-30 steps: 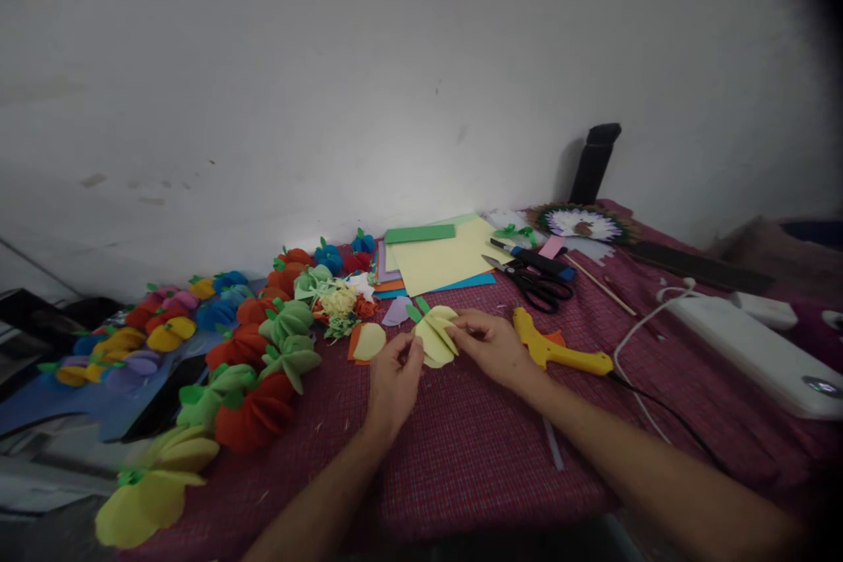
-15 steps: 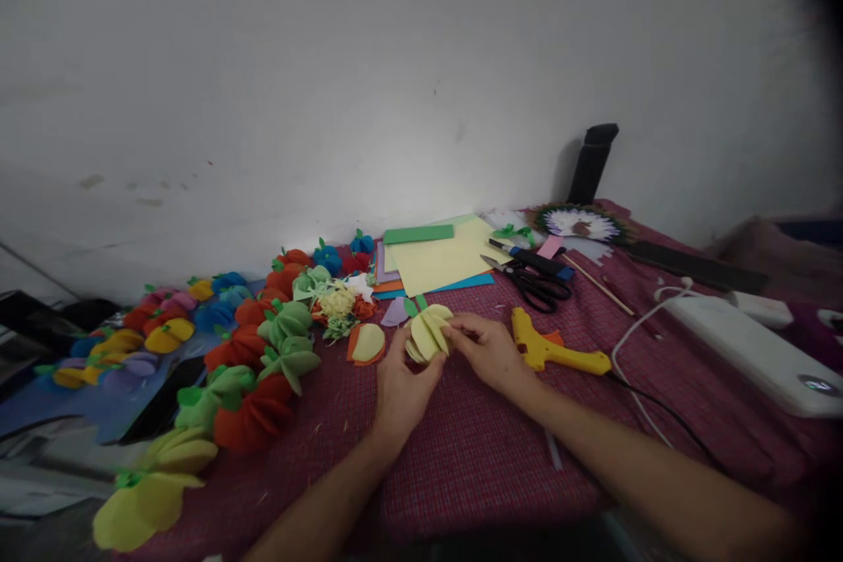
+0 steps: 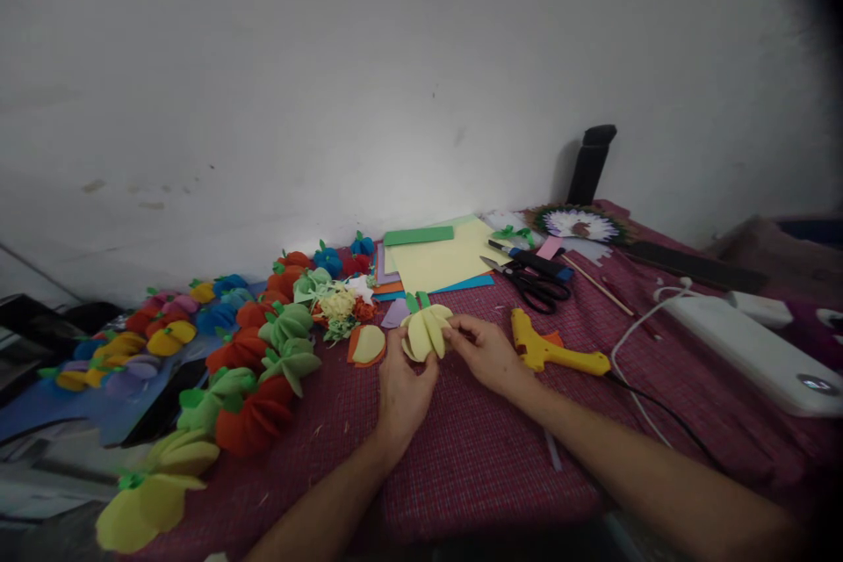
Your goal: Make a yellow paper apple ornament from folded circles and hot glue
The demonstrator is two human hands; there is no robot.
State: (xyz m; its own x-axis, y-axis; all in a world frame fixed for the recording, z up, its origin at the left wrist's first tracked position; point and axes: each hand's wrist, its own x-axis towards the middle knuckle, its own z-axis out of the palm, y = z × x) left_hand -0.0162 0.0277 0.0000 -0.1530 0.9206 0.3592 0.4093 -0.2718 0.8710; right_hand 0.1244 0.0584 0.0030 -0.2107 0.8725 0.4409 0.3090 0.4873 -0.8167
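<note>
A pale yellow paper pumpkin [image 3: 425, 334], built from folded round petals, is held between my two hands above the cloth. Two green leaf strips [image 3: 417, 302] stick up from its top. My left hand [image 3: 405, 386] grips it from the left, thumb at the lower front. From the right, the fingertips of my right hand [image 3: 484, 351] pinch the edge of a petal. Just left of my left hand lie cut circles in orange and pale yellow [image 3: 367, 344]. A yellow glue gun [image 3: 553, 351] rests on its side to the right of my right hand.
Finished paper pumpkins [image 3: 254, 413] in several colours line the left side. Behind my hands lie coloured sheets [image 3: 448, 259], black scissors [image 3: 530, 285] and a cutter [image 3: 533, 260]. A white device [image 3: 751, 351] with a cable sits at right; a wall stands behind.
The pumpkin has tilted in my hands, so its green leaves now stand more upright and its petals face forward. Both hands have stayed nearly in place.
</note>
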